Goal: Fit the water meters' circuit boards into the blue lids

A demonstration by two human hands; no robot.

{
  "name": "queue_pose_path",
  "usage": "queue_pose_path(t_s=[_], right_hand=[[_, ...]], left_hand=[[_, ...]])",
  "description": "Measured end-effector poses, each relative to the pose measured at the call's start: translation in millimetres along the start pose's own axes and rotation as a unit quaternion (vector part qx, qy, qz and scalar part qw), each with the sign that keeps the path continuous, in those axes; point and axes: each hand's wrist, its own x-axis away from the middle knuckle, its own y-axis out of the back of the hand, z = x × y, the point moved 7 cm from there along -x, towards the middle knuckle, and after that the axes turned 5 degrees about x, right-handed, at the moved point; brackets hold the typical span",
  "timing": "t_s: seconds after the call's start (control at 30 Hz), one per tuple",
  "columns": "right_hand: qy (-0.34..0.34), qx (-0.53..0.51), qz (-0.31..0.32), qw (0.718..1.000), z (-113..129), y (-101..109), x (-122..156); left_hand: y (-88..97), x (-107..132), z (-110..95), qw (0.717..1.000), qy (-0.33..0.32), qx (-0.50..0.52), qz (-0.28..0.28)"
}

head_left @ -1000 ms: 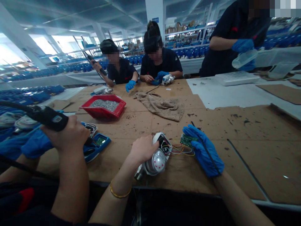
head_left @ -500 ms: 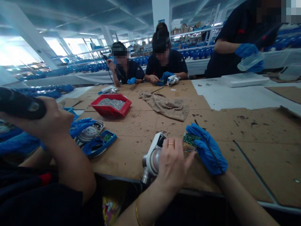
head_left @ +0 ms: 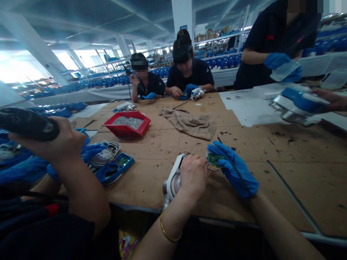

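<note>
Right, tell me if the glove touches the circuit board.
Touching: in the head view, the glove lies against the right edge of the circuit board.

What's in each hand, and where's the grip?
Left hand grips the white meter over its round body; right hand pinches the green circuit board by its edge.

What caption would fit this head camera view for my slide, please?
Head view: bare left hand holds a white meter while blue-gloved right hand touches a green circuit board.

Large factory hall under a low ribbed ceiling (head_left: 89, 18). Bright windows (head_left: 76, 61) line the far left wall; white square pillars (head_left: 182, 18) recede down the room. Metal shelving (head_left: 222, 38) stands far right, beyond a cardboard-topped desk (head_left: 282, 191).
</note>
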Motion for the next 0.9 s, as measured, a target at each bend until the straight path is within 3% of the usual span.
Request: queue_pose_path(t_s=[0.1, 0.17, 0.3, 0.4, 0.57, 0.73, 0.9], right_hand=[[0.009, 0.009, 0.007, 1.0, -1, 1, -1], [0.009, 0.009, -0.003, 1.0, -6, 7, -3], [-0.021, -0.039, -0.018, 0.999, -17, 16, -8], [-0.039, -0.061, -0.031, 0.997, -18, 17, -8], [-0.07, -0.085, -0.019, 0.994, -14, 9, -3], [-0.061, -0.061, -0.021, 0.996, -20, 13, -6], [-0.071, -0.06, -0.017, 0.996, -30, 16, -8]], left_hand=[[-2.1, 1, -1, 1.0, 0.011, -0.014, -0.01], [0.0, 7, -14, 0.999, -0.011, -0.034, -0.034], [5.8, 25, -52, 0.976, -0.179, -0.068, -0.106], [-3.1, 28, -57, 0.961, -0.239, -0.082, -0.112], [-18.2, 24, -42, 0.967, -0.206, -0.11, -0.102], [-17.2, 24, -37, 0.982, -0.132, -0.11, -0.074], [-17.3, 22, -36, 0.988, -0.106, -0.104, -0.04]])
